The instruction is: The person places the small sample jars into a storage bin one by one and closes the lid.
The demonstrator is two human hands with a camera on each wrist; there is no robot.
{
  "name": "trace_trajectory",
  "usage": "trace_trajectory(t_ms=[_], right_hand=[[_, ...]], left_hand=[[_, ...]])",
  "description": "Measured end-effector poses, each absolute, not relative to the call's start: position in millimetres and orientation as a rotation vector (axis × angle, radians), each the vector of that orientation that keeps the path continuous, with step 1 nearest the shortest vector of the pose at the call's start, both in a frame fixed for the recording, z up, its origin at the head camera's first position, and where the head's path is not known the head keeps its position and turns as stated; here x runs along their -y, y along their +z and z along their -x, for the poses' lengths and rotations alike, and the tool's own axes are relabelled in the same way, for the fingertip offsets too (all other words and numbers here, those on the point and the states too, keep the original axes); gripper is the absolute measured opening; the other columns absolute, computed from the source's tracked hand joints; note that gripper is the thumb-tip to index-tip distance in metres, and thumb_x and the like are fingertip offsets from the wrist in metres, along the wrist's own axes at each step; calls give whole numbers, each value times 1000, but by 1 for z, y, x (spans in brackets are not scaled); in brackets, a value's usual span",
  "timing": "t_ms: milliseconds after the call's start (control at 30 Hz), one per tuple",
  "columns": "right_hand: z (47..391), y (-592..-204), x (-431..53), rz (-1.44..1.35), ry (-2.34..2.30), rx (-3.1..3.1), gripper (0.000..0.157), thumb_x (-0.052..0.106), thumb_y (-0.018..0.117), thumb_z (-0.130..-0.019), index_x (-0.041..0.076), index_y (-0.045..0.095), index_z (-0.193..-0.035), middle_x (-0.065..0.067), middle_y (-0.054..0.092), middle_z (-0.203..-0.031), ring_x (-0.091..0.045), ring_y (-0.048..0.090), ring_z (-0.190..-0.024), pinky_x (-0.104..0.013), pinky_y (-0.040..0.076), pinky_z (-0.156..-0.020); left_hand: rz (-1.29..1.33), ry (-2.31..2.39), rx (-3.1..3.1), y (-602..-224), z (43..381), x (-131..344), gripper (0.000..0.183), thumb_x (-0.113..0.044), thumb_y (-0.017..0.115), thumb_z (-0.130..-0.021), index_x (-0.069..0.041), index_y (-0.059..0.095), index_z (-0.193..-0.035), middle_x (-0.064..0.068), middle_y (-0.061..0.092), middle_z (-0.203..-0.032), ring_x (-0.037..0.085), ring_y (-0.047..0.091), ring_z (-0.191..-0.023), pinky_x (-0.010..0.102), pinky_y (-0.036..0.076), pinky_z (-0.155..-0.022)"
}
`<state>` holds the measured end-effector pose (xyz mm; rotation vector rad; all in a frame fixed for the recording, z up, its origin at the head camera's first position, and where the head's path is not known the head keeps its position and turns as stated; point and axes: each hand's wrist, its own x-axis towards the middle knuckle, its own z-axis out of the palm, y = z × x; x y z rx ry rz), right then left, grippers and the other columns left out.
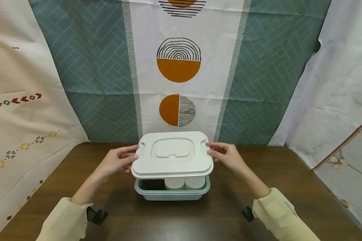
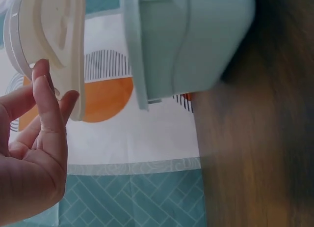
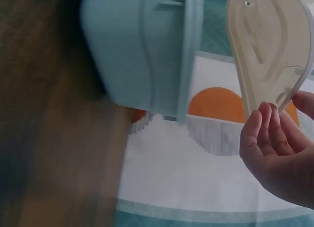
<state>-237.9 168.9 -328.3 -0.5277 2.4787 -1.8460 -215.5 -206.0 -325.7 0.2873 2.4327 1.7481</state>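
Observation:
A white lid [image 1: 172, 164] is held up over a blue-green storage box [image 1: 172, 195]. My left hand [image 1: 120, 158] pinches the lid's left edge between thumb and fingers. At the opposite edge my right hand [image 1: 226, 154] grips it the same way. Both wrist views show a gap between the lid's underside [image 2: 54, 35] and the box's rim [image 3: 189, 55]. Through the front gap, two white rounded things [image 1: 194, 182] and a black thing [image 1: 152, 184] appear inside the box; the lid hides the rest.
The box stands on a dark brown wooden table [image 1: 175, 224]. Behind it hangs a green and white patterned cloth [image 1: 108, 67]. A floral white cloth [image 1: 24, 127] borders the left, and a marbled cloth [image 1: 344, 100] the right.

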Motion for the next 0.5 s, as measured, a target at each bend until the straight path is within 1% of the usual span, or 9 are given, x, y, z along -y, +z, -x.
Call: trace_trajectory(t_ms=[67,167,200,333,433,500], right_hand=[[238,-335,-168,542,-1818,-2466,40,11,64,-85,-7,55,-119,-15,60,-96,-10,59,-76,-28,51,-66],[239,-344,-167,563,-1759,-2451,42,12,65,-84,-5,54,-121,-11,57,-92,-12,57,-76,-30,51,-65],[239,-347,-167,574,-1737,-2448,43,12,65,-84,-5,53,-122,-10,56,-92,-13,56,-77,-31,51,-66],[240,-357,-167,600,-1671,-2427,44,12,64,-85,-5,51,-124,-11,52,-91,-16,54,-75,-31,50,-64],[239,-363,-167,611,-1644,-2422,44,12,63,-85,-5,50,-124,-10,50,-91,-15,54,-71,-27,49,-62],[239,-366,-168,622,-1623,-2429,44,12,62,-86,-5,49,-125,-10,48,-90,-15,53,-68,-26,48,-61]], left_hand=[[-302,1704,-2476,-329,216,207,57,-20,64,-86,2,43,-133,19,64,-102,16,60,-59,29,50,-55],[-314,1621,-2555,-336,216,207,54,-19,65,-85,3,46,-130,24,61,-109,18,59,-57,31,50,-53],[-320,1601,-2575,-338,216,207,53,-18,65,-85,3,47,-130,25,60,-111,18,58,-56,32,50,-53],[-349,1545,-2627,-345,214,206,50,-16,65,-85,4,50,-127,26,59,-113,19,58,-55,32,50,-51],[-368,1518,-2657,-349,212,203,48,-15,65,-84,5,51,-126,26,58,-113,20,58,-53,33,50,-51],[-369,1477,-2696,-351,211,201,47,-15,66,-84,4,52,-125,26,58,-113,22,58,-52,34,50,-50]])
